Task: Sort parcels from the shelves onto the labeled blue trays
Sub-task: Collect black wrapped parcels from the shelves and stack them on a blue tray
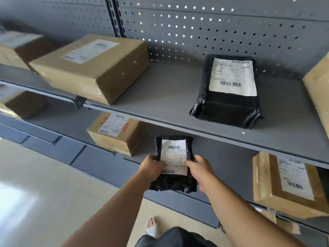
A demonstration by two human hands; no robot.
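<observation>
Both hands are gripping the small black parcel [175, 183] right now, just below centre, around 6 o'clock. The left hand [153, 168] is curling round its left edge with the thumb pressing on the white label. The right hand [201, 172] is doing the same on the right edge, with the rest of the fingers hiding behind the bag. The parcel is hanging in front of the lower shelf [231, 168]; can't tell if it's touching. A bigger black parcel [229, 107] is lying on the upper shelf [169, 93] at 2 o'clock, a large cardboard box [92, 68] is sitting at 10 o'clock, and a smaller box [124, 138] is resting just at 10 o'clock of the held parcel.
</observation>
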